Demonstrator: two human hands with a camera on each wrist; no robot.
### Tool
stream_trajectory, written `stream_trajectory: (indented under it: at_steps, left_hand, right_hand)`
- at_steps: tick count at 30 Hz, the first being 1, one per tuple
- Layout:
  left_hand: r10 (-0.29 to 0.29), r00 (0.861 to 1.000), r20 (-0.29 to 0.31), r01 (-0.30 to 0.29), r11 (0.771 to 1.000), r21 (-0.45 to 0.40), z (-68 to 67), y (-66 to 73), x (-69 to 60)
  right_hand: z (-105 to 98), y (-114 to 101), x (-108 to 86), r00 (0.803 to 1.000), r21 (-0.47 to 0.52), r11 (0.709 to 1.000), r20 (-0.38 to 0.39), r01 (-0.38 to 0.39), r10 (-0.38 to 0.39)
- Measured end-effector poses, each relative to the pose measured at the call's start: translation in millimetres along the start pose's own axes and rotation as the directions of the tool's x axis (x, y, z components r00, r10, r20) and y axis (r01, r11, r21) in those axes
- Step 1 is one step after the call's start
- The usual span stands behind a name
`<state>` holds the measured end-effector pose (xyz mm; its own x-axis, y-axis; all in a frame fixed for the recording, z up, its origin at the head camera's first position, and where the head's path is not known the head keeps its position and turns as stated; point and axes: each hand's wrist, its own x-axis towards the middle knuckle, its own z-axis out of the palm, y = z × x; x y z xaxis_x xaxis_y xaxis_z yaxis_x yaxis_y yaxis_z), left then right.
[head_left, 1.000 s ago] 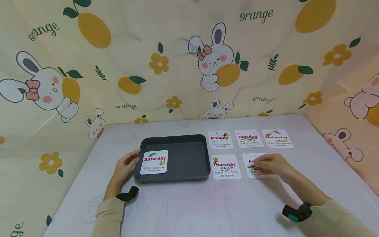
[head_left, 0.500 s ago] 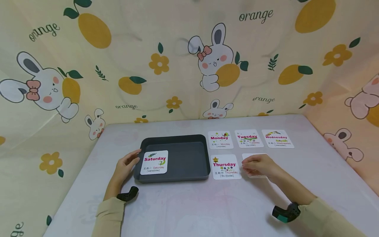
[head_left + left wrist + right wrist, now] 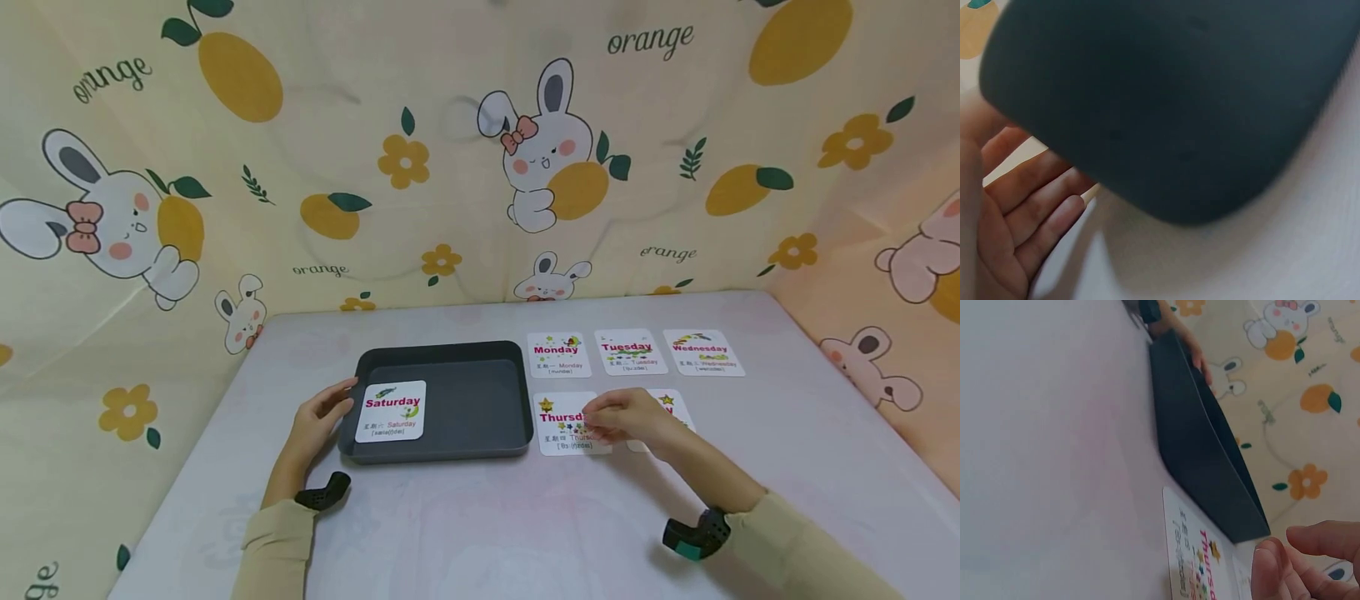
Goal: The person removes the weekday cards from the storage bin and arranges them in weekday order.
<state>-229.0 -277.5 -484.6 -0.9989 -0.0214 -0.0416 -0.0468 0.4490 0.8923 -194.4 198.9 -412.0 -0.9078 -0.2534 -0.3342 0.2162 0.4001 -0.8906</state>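
A dark grey tray [image 3: 472, 408] lies on the table, with the Saturday card [image 3: 392, 413] in its left part. My left hand [image 3: 315, 421] touches the tray's left edge with relaxed fingers. In the left wrist view the tray wall [image 3: 1166, 112] covers part of those fingers. My right hand [image 3: 633, 417] hovers over the right part of the Thursday card [image 3: 558, 437] and hides some of the Friday card [image 3: 677, 407] behind it. Thumb and forefinger stand apart in the right wrist view, with nothing between those fingers [image 3: 1322, 537].
Above the lower cards lie the Monday card [image 3: 558, 356], Tuesday card [image 3: 630, 352] and Wednesday card [image 3: 703, 352] in a row. The white table [image 3: 465, 533] meets a printed cloth backdrop [image 3: 450, 217] at the back and sides.
My right hand has moved left, from over the Friday card to over the Thursday card. The cards, the tray and my left hand have stayed put.
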Motion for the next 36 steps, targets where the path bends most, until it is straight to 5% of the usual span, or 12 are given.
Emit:
stream_trajectory:
  at_steps: [36]
  left_hand:
    - [0.010, 1.000, 0.008, -0.010, 1.000, 0.002, -0.8, 0.0, -0.7]
  right_hand:
    - [58, -38, 21.3, 0.991, 0.071, 0.996, 0.116, 0.052, -0.060]
